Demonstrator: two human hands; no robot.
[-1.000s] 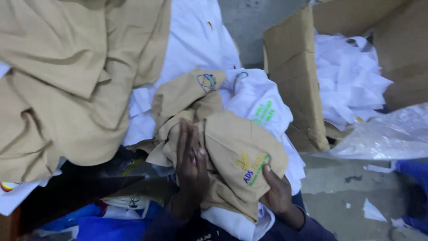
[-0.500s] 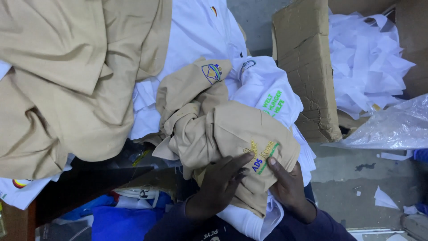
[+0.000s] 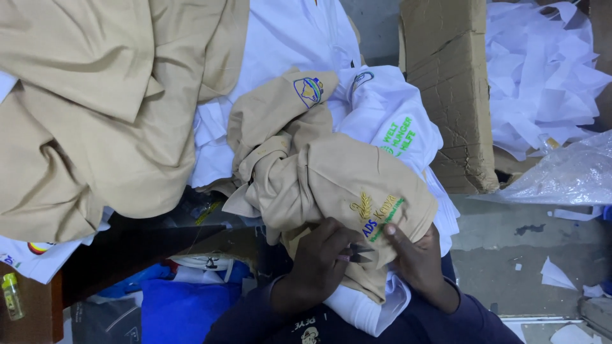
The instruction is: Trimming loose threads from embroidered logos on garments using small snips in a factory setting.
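Observation:
A tan shirt (image 3: 331, 172) with an embroidered emblem lies bunched on my lap, on top of white shirts (image 3: 389, 121). My left hand (image 3: 315, 264) grips small dark thread snips (image 3: 358, 253), whose tips point at the embroidery near the shirt's lower edge. My right hand (image 3: 417, 258) pinches the tan fabric just right of the emblem, its thumb on top of the cloth. A second embroidered badge (image 3: 308, 90) shows on the shirt's far fold.
A large heap of tan garments (image 3: 95, 108) fills the left on a dark table (image 3: 127, 248). A cardboard box (image 3: 449, 95) with white paper scraps (image 3: 542, 70) stands at right, beside a clear plastic bag (image 3: 567, 175). Blue fabric (image 3: 178, 306) lies below the table.
My left hand slid from the shirt's middle down to the emblem beside my right hand, and the snips are seen in it. The view shifted slightly.

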